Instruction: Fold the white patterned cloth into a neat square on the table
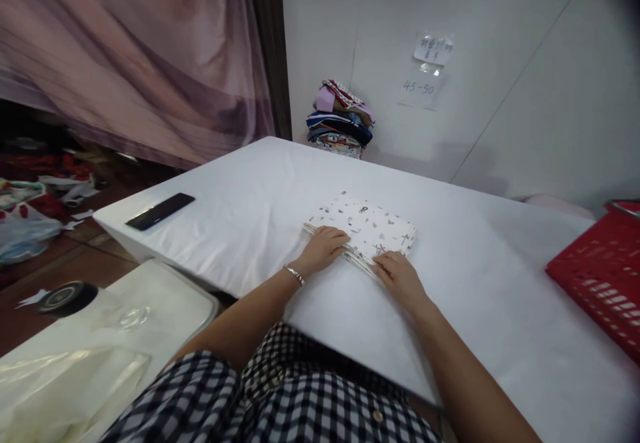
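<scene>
**Folded, speckled cloth (367,222) on a white table (240,210)**

The cloth lies near the table's front edge, before the person. It is white or cream, scattered with small grey and dark motifs, some like leaves or sprigs. It is folded into a flat, roughly four-sided packet set at a slant; several layers show along its near edge. The left hand (321,248) grasps that edge towards its left end, the right hand (401,278) towards its right, fingers bent over the top. A black slab (160,211) lies well to the left, a red basket (600,263) well to the right.
</scene>
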The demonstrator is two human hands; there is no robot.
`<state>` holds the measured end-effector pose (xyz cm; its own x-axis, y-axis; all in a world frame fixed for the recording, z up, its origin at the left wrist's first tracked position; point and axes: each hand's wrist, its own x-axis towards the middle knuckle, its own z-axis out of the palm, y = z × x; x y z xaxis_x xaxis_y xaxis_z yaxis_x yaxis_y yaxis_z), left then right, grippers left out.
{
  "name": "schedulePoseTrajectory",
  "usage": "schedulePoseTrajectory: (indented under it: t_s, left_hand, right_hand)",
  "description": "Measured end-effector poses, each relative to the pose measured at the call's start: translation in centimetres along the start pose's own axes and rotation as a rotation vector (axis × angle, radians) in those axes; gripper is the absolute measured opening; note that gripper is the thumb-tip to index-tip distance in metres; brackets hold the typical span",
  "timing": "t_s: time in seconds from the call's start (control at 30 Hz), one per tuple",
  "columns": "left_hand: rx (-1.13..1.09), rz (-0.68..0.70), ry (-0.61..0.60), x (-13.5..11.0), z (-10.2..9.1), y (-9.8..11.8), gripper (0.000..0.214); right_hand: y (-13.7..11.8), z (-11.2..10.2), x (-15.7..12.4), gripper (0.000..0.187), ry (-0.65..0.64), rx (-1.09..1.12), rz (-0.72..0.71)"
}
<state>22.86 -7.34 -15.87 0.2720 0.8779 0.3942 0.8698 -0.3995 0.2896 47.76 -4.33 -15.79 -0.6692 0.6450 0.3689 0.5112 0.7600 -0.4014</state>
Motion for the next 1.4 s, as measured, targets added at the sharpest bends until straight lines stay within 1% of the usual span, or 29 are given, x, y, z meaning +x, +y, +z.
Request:
schedulePoseTrajectory:
  t_s: [0.1,0.23,0.33,0.43,0.53,0.7,0.8,0.93,1.03,1.17,1.3,1.4]
  left_hand:
    - [-0.006,0.011,0.003,0.0,0.1,-0.2,0.025]
    - [-0.016,-0.006,0.056,-0.1,0.5,-0.2,0.021]
    - [-0.012,0.004,0.088,-0.2,0.8,-0.2,0.022]
    - [0.023,0.042,0.106,-0.3,0.9,0.1,0.024]
    - [0.082,0.098,0.074,0.0,0.5,0.4,0.022]
    - [0.231,0.187,-0.042,1.5,-0.6,0.9,0.012]
    - [0.311,0.226,-0.078,2.1,-0.7,1.2,0.008]
    - [0.343,0.208,-0.055,1.9,0.0,1.5,0.013]
    - [0.339,0.195,-0.032,1.8,0.3,1.4,0.014]
    - [0.357,0.206,-0.016,2.0,0.2,1.0,0.017]
    - [0.356,0.260,-0.049,2.0,-0.2,0.8,0.015]
    - [0.342,0.246,-0.059,1.9,-0.3,0.8,0.014]
  right_hand:
    - [0.0,0.1,0.1,0.029,-0.024,-0.053,-0.006]
    - [-0.1,0.5,0.2,0.030,-0.010,-0.091,-0.003]
    - [0.0,0.6,0.2,0.028,0.018,-0.074,0.020]
    - [0.0,0.7,0.2,0.025,0.038,-0.038,0.040]
    - [0.0,0.7,0.2,0.024,0.045,-0.032,0.048]
    - [-0.1,0.8,0.2,0.024,0.054,-0.052,0.047]
    - [-0.2,0.8,0.2,0.025,0.041,-0.078,0.022]
    - [-0.4,0.7,0.1,0.023,0.021,-0.126,0.025]
    - [-0.5,0.7,0.1,0.026,0.003,-0.163,0.033]
    - [-0.7,0.7,0.0,0.029,0.009,-0.180,0.041]
    - [-1.0,0.4,0.0,0.029,-0.010,-0.196,0.028]
    - [-1.2,0.1,-0.1,0.033,-0.024,-0.232,0.012]
